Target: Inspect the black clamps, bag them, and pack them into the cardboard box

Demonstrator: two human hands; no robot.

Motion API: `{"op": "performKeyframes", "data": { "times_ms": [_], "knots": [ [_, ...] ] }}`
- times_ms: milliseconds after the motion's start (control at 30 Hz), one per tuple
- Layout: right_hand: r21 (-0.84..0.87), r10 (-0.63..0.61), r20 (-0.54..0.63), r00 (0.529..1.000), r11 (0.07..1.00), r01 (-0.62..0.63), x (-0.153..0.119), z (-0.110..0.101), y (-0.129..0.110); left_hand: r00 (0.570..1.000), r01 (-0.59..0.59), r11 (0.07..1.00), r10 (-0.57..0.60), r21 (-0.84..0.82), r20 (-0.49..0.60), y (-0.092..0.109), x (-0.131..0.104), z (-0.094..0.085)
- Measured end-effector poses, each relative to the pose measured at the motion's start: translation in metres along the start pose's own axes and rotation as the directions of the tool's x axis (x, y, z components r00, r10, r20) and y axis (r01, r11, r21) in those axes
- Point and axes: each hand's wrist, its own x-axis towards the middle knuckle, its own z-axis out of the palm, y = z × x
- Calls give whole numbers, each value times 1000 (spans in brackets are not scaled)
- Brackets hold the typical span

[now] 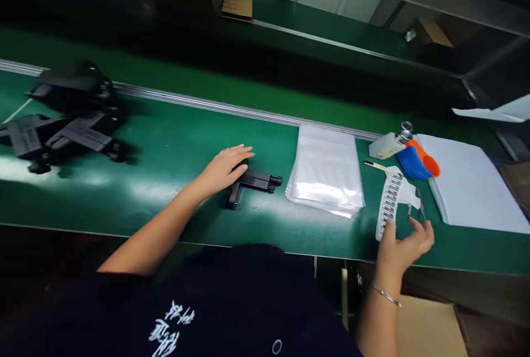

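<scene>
My left hand (pixel 226 166) lies over one end of a black plastic bracket-like part (pixel 256 179), its fingers stretched out and thumb apart. Dark knobs show at the part's right end, and a short leg points toward me; the end under my palm is hidden. At the right, my right hand (pixel 408 244) has its thumb at the lower edge of a white label sheet (pixel 389 200) printed with dark marks. Its other fingers are bent, apart from the thumb, close to metal tweezers (pixel 421 205). Contact with the tweezers is unclear.
A stack of clear plastic bags (pixel 329 166) lies mid-bench. Behind the labels are a pump-top bottle (pixel 389 146) and a blue-and-orange holder (pixel 418 161). White sheets (pixel 480 186) lie far right. Several black assemblies (pixel 70 108) sit left. A metal rail (pixel 207 104) runs behind.
</scene>
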Motion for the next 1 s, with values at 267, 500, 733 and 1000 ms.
{"op": "performKeyframes", "data": {
  "times_ms": [267, 500, 733, 1000],
  "knots": [
    [547, -208, 727, 655, 752, -369, -56, 62, -175, 988, 109, 979, -126, -172, -88, 6, -50, 52],
    [364, -256, 880, 400, 905, -221, -73, 84, -213, 976, 158, 962, -187, -223, -115, 36, -60, 69],
    [318, -225, 896, 383, 927, -199, -70, 83, -216, 976, 146, 959, -179, -242, -124, 36, -60, 68],
    [309, -226, 899, 374, 934, -178, -70, 84, -217, 977, 138, 957, -174, -257, -125, 36, -61, 67]
  ]
}}
